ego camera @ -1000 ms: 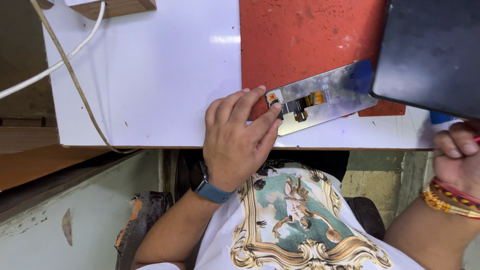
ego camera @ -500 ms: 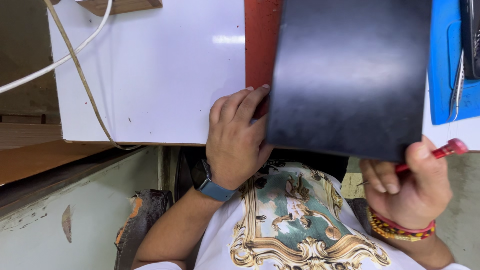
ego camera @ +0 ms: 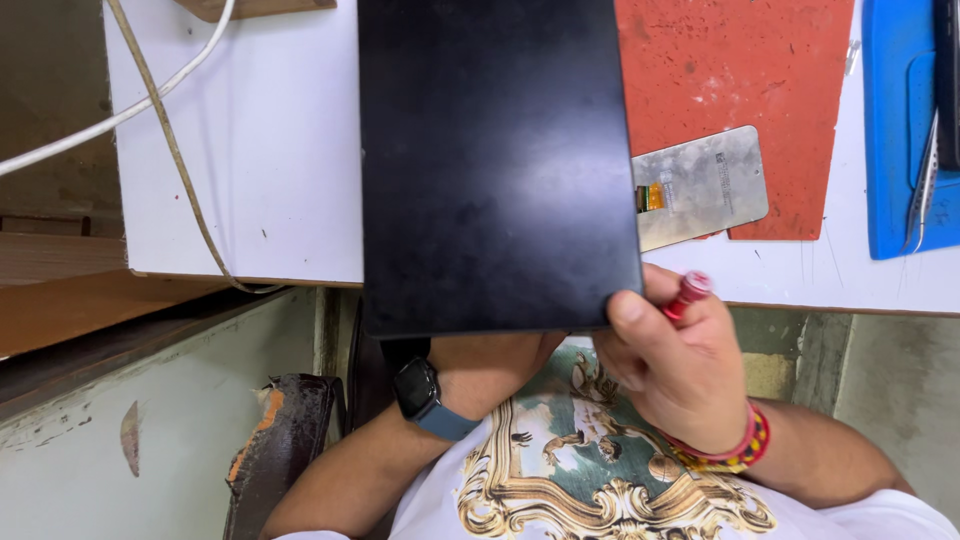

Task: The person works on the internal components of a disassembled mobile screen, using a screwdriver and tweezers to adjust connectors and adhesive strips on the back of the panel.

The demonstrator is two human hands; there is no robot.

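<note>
A large black flat panel (ego camera: 498,160) is held over the white table (ego camera: 260,180). My right hand (ego camera: 675,365) grips its near right corner with the thumb on top, and a small red-handled tool (ego camera: 686,294) is tucked between the fingers. My left hand (ego camera: 490,362), with a blue-strapped watch (ego camera: 425,398) on the wrist, sits at the panel's near edge, its fingers hidden behind the panel. A silver metal-backed screen part (ego camera: 705,185) with an orange flex strip lies on the red mat (ego camera: 740,70), just right of the panel.
A blue mat (ego camera: 900,150) with metal tweezers (ego camera: 925,185) lies at the far right. White and tan cables (ego camera: 150,110) run across the table's left side. A wooden ledge (ego camera: 60,300) and a dark worn object (ego camera: 285,440) sit below the table edge.
The black panel has come across from the right and now covers the middle of the table. My left hand left the silver part and is now behind the panel.
</note>
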